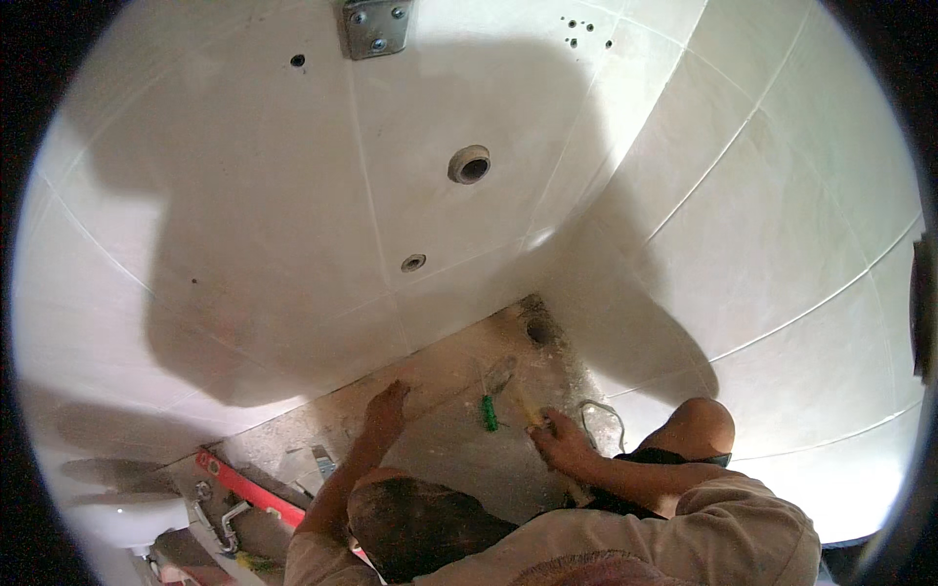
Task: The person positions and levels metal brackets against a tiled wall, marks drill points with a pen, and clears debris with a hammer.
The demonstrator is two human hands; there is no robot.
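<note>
Low over the dusty floor (440, 435), my right hand (564, 442) is closed round the long yellowish handle (529, 406) of a tool. Its far end, by a blurred grey patch, is too unclear for me to name the kind. A screwdriver with a green handle (490, 414) lies on the floor to the left of that hand. My left hand (388, 402) is down near the foot of the tiled wall, its fingers drawn together. Whatever they hold, if anything, does not show.
A round drain hole (538, 331) opens in the floor corner. The wall has a pipe opening (470, 165), a smaller fitting (413, 263) and a metal bracket (376, 29). At left lie a red level (249, 486) and a bent pipe (233, 523). A cable (604, 415) loops at right.
</note>
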